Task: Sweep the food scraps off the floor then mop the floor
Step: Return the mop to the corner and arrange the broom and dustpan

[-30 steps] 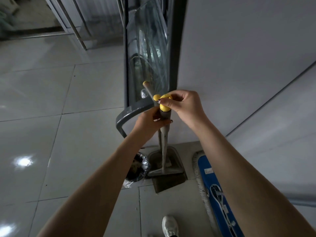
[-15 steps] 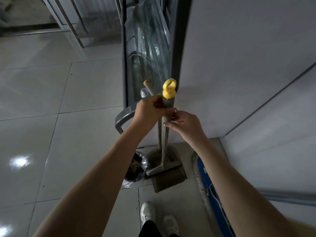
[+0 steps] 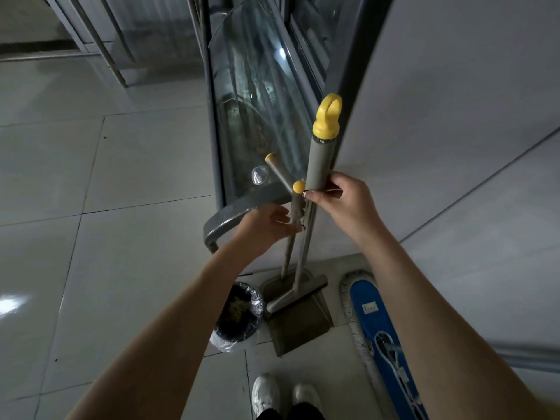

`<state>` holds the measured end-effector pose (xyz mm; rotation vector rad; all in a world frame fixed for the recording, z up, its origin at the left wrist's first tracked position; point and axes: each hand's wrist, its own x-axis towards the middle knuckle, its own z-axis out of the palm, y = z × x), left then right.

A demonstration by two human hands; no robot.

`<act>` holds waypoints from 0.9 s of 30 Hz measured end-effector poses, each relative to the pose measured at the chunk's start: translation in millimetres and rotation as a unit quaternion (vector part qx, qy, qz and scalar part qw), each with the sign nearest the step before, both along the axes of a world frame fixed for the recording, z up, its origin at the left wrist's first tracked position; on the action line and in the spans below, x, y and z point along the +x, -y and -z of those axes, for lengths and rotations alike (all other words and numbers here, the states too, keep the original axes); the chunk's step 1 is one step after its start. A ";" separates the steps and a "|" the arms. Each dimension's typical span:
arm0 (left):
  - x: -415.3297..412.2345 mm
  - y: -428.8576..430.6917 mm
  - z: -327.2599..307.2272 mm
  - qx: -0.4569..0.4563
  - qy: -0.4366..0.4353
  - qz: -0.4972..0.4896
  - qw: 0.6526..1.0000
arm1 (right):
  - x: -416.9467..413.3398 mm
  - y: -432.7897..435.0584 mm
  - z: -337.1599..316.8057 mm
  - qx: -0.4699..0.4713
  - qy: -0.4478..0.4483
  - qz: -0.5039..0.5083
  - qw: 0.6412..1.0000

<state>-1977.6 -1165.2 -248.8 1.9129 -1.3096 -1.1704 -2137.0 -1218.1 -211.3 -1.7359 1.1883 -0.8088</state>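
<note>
A grey broom (image 3: 321, 159) with a yellow loop cap stands upright against the dustpan. My right hand (image 3: 344, 200) grips its handle below the cap. The broom's head (image 3: 298, 294) rests in the grey dustpan (image 3: 300, 324) on the floor. The dustpan's thin pole (image 3: 288, 253) ends in a crossbar grip with yellow tips (image 3: 298, 187). My left hand (image 3: 266, 227) is lower, its fingers loose, with the fingertips at that pole and nothing held. A blue flat mop (image 3: 371, 322) with a white fringe lies on the floor to the right.
A small bin (image 3: 239, 316) with a black liner holding scraps stands left of the dustpan. A glass-fronted cabinet (image 3: 257, 95) with a grey base and a white wall (image 3: 454, 116) rise behind. My white shoes (image 3: 266, 392) are near the bottom edge. Pale tiled floor (image 3: 106, 237) spreads left.
My left hand has let go of the handles and dropped lower, fingers loose. My right hand has moved up and taken hold of the broom handle. The yellow cap stands higher.
</note>
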 end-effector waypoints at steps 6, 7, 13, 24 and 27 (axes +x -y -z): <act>-14.0 15.5 37.2 0.029 0.033 -0.004 0.999 | 4.7 11.6 -2.1 0.004 0.021 -0.007 1.000; -16.5 17.8 41.9 0.032 0.043 -0.002 0.999 | 6.1 13.9 -3.4 0.002 0.025 -0.007 1.000; -25.9 31.8 65.7 -0.013 0.041 -0.019 0.999 | 10.9 28.2 -2.8 -0.016 0.045 -0.014 0.999; -47.6 42.5 107.8 -0.108 0.025 -0.122 0.986 | -2.5 39.5 13.8 -0.038 0.114 -0.034 0.992; -55.1 42.3 114.7 -0.108 -0.013 -0.119 0.987 | -10.6 39.3 14.5 -0.049 0.122 -0.034 0.991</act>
